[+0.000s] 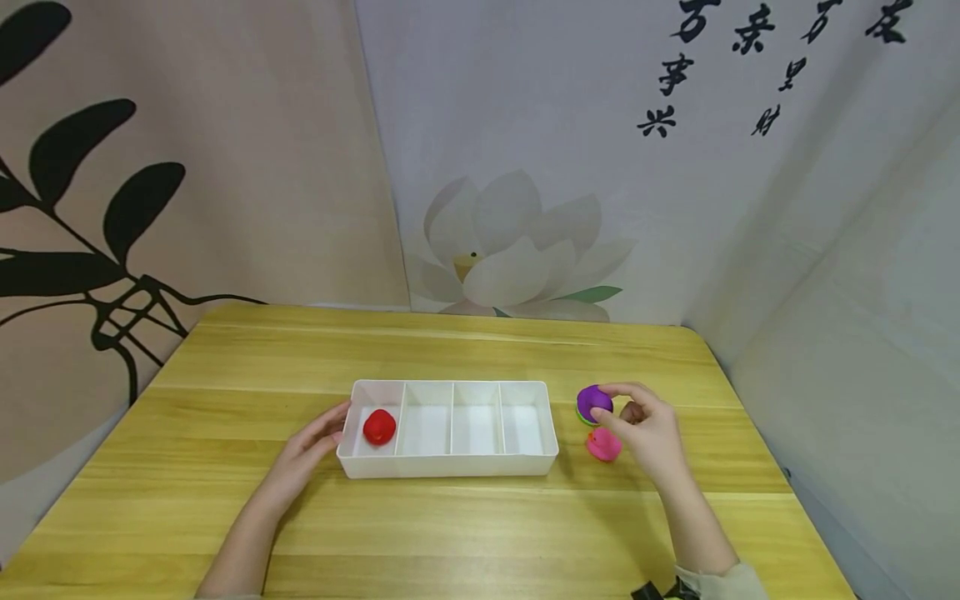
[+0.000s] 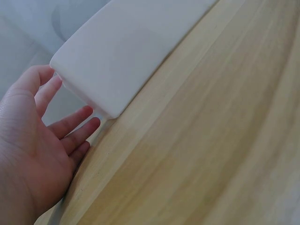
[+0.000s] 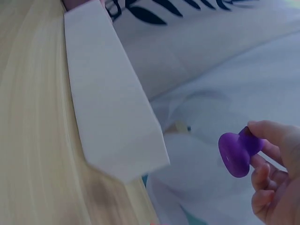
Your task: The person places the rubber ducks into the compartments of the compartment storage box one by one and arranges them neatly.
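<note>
Purple toy (image 1: 591, 401) is pinched in the right hand's (image 1: 651, 429) fingers, right of the white tray (image 1: 450, 467), which runs lengthwise left-right. The left hand (image 1: 306, 448), fingers apart, touches the tray's opposite end.

Ahead of you: yellowish wood-grain table (image 1: 450, 542), its far edge near a cloth backdrop. On your left, a beige panel (image 1: 277, 150) bears a black branch print (image 1: 142, 204); adjoining it, a white panel (image 1: 487, 92) shows a pale lotus print (image 1: 517, 250) with green leaf (image 1: 592, 294), black Chinese characters (image 1: 672, 75) higher up. Past the table's right edge, you have more pale fabric (image 1: 862, 275), lightly creased.
</note>
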`<state>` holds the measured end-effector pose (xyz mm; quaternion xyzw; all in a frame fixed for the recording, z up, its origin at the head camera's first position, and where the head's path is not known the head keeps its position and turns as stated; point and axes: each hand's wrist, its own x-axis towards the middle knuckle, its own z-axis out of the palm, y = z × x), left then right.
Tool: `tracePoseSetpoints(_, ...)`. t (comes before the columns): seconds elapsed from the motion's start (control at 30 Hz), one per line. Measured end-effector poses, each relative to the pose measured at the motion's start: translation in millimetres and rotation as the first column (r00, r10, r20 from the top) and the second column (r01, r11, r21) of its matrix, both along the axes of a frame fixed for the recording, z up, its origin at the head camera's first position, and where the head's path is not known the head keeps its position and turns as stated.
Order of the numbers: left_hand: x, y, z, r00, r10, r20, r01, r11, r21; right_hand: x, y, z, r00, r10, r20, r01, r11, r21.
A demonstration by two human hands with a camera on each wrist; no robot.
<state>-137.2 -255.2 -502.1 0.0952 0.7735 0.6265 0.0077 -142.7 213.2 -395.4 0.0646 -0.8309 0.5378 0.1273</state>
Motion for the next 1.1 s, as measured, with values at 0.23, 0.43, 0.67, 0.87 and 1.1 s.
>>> tracePoseSetpoints(0.23, -0.4, 0.7, 0.1, 1.0, 0.007, 0.003, -0.007, 1.0, -0.011, -3.2, -26, -2.6, 0.995, 0.095, -0.025, -0.096, 0.995, -0.03)
tracePoseSetpoints(0.43, -0.3, 1.3, 0.5, 1.0, 0.011, 0.013, -0.011, 1.0, -0.023, 1.4, -59, 13.6, 0.976, 0.202, -0.075, -0.205, 0.978, -0.038)
tracePoseSetpoints(0.67, -0.3, 1.0, -0.3, 1.0, 0.014, 0.004, -0.014, 0.999, -0.037, 6.2, -96, 32.7, 0.957, 0.281, -0.064, -0.283, 0.959, -0.021)
tracePoseSetpoints(0.87, -0.3, 0.8, -0.9, 1.0, 0.017, 0.005, -0.017, 0.999, -0.04, 5.1, -121, 34.6, 0.942, 0.337, -0.009, -0.337, 0.942, -0.005)
tracePoseSetpoints(1.1, -0.5, 0.6, -1.4, 1.0, 0.017, -0.003, -0.017, 0.999, -0.036, -8.7, -145, 17.9, 0.907, 0.421, -0.002, -0.42, 0.907, 0.025)
